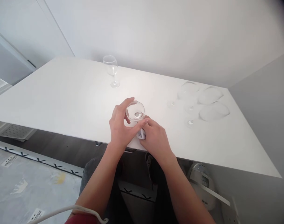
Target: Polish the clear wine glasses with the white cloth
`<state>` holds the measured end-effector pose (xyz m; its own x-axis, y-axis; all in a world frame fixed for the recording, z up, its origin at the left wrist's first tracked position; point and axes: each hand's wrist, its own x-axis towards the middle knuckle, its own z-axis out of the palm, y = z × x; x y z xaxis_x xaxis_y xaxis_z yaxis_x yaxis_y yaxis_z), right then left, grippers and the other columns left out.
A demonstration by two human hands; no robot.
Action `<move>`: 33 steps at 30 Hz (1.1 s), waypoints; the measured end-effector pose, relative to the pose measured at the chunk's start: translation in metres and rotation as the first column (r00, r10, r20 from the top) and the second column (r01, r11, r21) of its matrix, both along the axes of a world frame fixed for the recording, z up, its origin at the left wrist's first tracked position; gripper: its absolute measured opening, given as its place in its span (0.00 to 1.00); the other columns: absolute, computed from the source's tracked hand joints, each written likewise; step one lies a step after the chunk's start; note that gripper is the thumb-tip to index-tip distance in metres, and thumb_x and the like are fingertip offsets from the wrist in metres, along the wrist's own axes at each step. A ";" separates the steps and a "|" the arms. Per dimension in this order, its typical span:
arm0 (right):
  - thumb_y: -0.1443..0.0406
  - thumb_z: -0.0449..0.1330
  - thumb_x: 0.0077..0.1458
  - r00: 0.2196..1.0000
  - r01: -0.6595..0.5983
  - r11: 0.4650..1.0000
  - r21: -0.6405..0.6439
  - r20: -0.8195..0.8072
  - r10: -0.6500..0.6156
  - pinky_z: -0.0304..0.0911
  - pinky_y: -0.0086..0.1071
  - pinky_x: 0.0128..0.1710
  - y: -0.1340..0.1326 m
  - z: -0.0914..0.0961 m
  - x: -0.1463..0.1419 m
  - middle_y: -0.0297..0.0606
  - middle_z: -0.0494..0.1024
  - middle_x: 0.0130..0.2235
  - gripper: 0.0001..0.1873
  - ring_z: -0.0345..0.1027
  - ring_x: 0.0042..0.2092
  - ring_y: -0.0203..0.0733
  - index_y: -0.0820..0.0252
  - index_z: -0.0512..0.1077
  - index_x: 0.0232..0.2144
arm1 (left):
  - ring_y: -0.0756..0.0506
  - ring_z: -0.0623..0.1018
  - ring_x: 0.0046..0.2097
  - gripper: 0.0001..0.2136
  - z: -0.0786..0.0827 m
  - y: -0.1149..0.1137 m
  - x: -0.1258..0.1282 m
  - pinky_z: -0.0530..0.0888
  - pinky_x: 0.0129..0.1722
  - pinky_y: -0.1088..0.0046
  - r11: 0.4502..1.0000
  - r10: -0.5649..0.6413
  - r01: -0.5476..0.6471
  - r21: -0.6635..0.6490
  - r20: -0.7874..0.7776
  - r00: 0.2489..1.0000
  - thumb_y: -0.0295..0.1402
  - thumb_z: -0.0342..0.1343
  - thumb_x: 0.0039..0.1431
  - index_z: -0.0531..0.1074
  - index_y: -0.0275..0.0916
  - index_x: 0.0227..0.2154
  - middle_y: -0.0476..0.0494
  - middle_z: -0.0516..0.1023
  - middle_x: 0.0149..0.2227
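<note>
A clear wine glass (135, 111) is held over the near edge of the white table (62, 102). My left hand (120, 127) curls round its bowl from the left, fingers closed on it. My right hand (155, 140) is closed on a small white cloth (141, 134) pressed against the lower right side of the glass. Both forearms reach in from below.
Another wine glass (111, 70) stands upright near the table's far edge. Three more glasses (203, 102) lie on their sides at the right. A wall runs behind the table. Under the table's right end sits a white appliance (201, 182).
</note>
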<state>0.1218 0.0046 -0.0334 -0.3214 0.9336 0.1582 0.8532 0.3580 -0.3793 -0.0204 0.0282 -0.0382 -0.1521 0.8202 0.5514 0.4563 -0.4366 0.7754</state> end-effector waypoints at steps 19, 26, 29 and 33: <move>0.59 0.50 0.65 0.808 0.485 0.873 0.052 0.355 -0.470 0.72 0.39 0.43 -0.009 -0.014 0.056 0.43 0.60 0.73 0.30 0.75 0.53 0.50 0.56 0.63 0.68 | 0.49 0.51 0.22 0.28 -0.002 0.007 -0.011 0.51 0.27 0.66 0.914 -0.182 0.033 -0.403 -0.336 0.924 0.47 0.42 0.73 0.47 0.39 0.18 0.49 0.50 0.17; 0.58 0.49 0.66 0.789 0.494 0.868 0.046 0.395 -0.470 0.71 0.40 0.44 -0.004 -0.019 0.055 0.47 0.58 0.73 0.32 0.76 0.50 0.50 0.58 0.59 0.70 | 0.47 0.62 0.22 0.27 -0.001 0.010 -0.019 0.53 0.29 0.66 0.853 -0.418 0.073 -0.518 -0.592 0.688 0.47 0.42 0.72 0.58 0.38 0.17 0.43 0.69 0.20; 0.58 0.50 0.66 0.782 0.502 0.863 0.059 0.396 -0.482 0.71 0.39 0.44 -0.007 -0.019 0.054 0.50 0.58 0.73 0.33 0.77 0.51 0.50 0.58 0.58 0.71 | 0.46 0.65 0.23 0.27 -0.004 0.009 -0.020 0.52 0.29 0.67 0.856 -0.432 0.071 -0.512 -0.632 0.643 0.46 0.41 0.72 0.60 0.38 0.17 0.41 0.72 0.22; 0.60 0.53 0.64 0.782 0.506 0.859 0.077 0.381 -0.494 0.71 0.38 0.44 -0.014 -0.020 0.052 0.57 0.52 0.74 0.38 0.77 0.51 0.50 0.60 0.53 0.73 | 0.46 0.67 0.24 0.28 -0.008 0.007 -0.021 0.52 0.30 0.67 0.868 -0.431 0.085 -0.489 -0.656 0.620 0.46 0.41 0.73 0.62 0.38 0.17 0.40 0.73 0.22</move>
